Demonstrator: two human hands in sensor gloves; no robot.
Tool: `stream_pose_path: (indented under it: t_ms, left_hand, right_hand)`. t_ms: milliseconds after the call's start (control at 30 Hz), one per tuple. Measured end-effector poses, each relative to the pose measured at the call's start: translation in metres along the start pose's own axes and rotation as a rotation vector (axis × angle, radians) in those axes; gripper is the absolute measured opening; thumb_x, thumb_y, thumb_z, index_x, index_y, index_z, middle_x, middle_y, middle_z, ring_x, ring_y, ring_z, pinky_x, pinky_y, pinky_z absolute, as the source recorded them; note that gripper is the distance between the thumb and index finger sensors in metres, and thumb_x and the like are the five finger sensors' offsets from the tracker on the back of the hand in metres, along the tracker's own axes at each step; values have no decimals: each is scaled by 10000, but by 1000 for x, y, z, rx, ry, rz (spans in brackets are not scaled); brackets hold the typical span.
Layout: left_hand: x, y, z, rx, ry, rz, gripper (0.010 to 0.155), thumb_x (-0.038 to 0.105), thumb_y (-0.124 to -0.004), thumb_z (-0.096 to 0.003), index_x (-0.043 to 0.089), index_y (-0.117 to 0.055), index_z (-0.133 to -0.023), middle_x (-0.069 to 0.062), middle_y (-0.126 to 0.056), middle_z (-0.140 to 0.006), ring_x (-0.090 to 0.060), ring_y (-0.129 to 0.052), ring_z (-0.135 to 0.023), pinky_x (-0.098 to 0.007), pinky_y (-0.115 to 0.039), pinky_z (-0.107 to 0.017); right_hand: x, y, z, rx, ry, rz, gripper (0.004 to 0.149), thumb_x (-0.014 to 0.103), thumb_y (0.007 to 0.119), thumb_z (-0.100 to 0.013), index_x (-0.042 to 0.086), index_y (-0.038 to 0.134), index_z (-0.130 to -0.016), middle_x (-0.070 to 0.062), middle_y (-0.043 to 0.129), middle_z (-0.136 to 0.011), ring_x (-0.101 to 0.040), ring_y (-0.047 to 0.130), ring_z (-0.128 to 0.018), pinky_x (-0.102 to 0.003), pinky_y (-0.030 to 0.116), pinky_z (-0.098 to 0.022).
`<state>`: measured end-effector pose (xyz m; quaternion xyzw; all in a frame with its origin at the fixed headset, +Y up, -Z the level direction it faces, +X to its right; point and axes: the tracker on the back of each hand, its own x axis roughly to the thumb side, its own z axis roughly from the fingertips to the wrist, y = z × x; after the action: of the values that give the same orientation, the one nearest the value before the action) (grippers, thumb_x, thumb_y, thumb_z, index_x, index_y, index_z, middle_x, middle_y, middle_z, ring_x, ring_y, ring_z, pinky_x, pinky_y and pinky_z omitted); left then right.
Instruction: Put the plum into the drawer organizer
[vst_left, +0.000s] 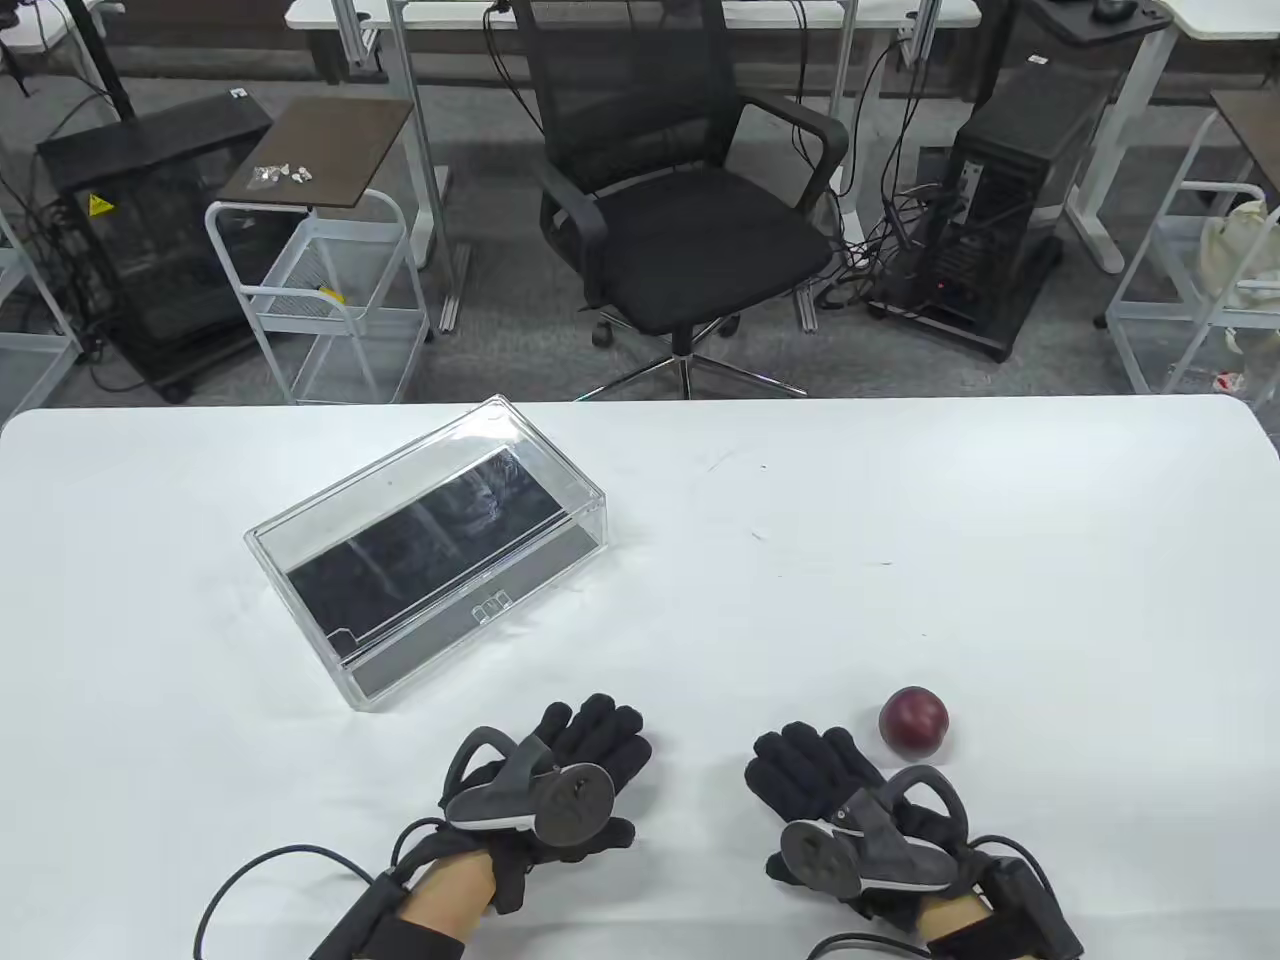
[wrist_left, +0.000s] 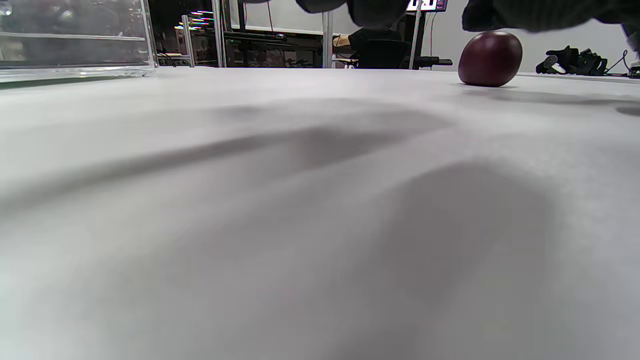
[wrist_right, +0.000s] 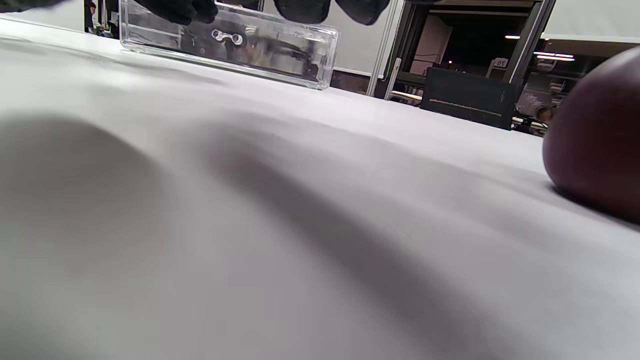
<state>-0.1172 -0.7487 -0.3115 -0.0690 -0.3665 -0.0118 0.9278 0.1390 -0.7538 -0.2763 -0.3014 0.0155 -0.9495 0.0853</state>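
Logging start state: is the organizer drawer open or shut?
Shut: the drawer organizer shows its drawer front flush with the clear case, handle not pulled out.

White desk (vst_left: 900, 520) fills the lower half of the table view, a few faint dark scuffs near its centre. Behind it at 12 o'clock: black mesh office chair (vst_left: 680, 190) on a chrome star base. At 1-2 o'clock a black PC tower (vst_left: 1000, 220) on a wheeled stand, cables trailing on the grey carpet. At 10-11 o'clock a white wire cart (vst_left: 320, 300) with a brown side table top (vst_left: 320, 150) above it holding small silver bits. Black cabinet (vst_left: 150, 230) at 10 o'clock, yellow warning sticker on it. White desk frames along the back.
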Motion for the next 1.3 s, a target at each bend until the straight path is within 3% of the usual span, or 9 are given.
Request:
stream_pose_path:
  t_ms: [367, 500, 600, 700, 733, 933, 1033, 1200, 1300]
  left_hand:
    - [0, -1, 0, -3, 0, 3, 780, 628, -680, -438, 245, -503, -1093, -43, -407, -1233, -336, -410, -1141, -568, -396, -814]
    - [-8, 3, 0, 46, 57, 32, 788, 653, -671, -431, 255, -517, -1093, -45, -451, -1232, -341, -459, -1136, -579, -429, -807]
    - [-26, 10, 2, 133, 182, 112, 785, 664, -669, -432, 229, -575, -1079, -94, -609, -1189, -365, -653, -1068, -571, -563, -766]
    - [-52, 16, 8, 252, 412, 230, 745, 624, -663, -464, 132, -671, -1024, -147, -847, -1029, -363, -897, -881, -529, -725, -667]
    - [-73, 19, 13, 299, 592, 342, 713, 588, -656, -492, 83, -704, -993, -143, -941, -934, -346, -979, -780, -514, -787, -598]
    - [-136, 14, 17, 305, 1074, 866, 705, 512, -657, -533, -38, -673, -974, -210, -981, -839, -367, -1028, -657, -501, -849, -487]
    - [-153, 5, 11, 298, 1152, 1040, 693, 490, -653, -545, -48, -643, -982, -207, -988, -827, -344, -1040, -641, -478, -861, -476]
    - [-164, -11, -8, 407, 1175, 1387, 646, 427, -657, -563, -107, -669, -927, -194, -998, -801, -343, -1056, -602, -468, -866, -461]
    - [-163, -18, -10, 474, 1273, 1436, 603, 400, -674, -561, -107, -731, -882, -180, -1023, -762, -335, -1074, -564, -469, -877, -435]
  right_hand:
    - [-1, 0, 0, 2, 6, 3, 828, 669, 612, -302, 300, 346, -993, -14, 402, -1120, -317, 436, -1042, -486, 467, -755]
    - [-2, -1, 0, -4, 10, 3, 828, 670, 610, -301, 300, 344, -993, -15, 403, -1120, -317, 436, -1042, -487, 468, -754]
    - [-2, -1, 0, -9, 12, 0, 829, 671, 611, -301, 300, 345, -993, -15, 401, -1120, -318, 437, -1042, -488, 469, -753]
    - [-3, -1, 0, -12, 15, -5, 829, 670, 612, -301, 301, 345, -993, -16, 401, -1121, -318, 436, -1043, -487, 467, -755]
    - [-4, -1, 0, -15, 16, -10, 829, 670, 612, -300, 300, 346, -993, -14, 401, -1121, -318, 435, -1043, -490, 469, -752]
    - [-6, -1, 0, -18, 17, -25, 830, 670, 613, -301, 301, 345, -994, -15, 402, -1122, -318, 432, -1044, -489, 465, -755]
    - [-7, -1, 0, -16, 17, -32, 830, 670, 613, -301, 300, 346, -995, -16, 401, -1122, -319, 433, -1044, -490, 464, -755]
    - [-10, -2, -1, -20, 22, -54, 831, 671, 613, -302, 299, 346, -996, -17, 403, -1122, -319, 434, -1044, -490, 465, -754]
    - [-13, -2, -1, -24, 25, -70, 831, 671, 613, -303, 297, 347, -996, -17, 403, -1122, -321, 434, -1044, -493, 464, -754]
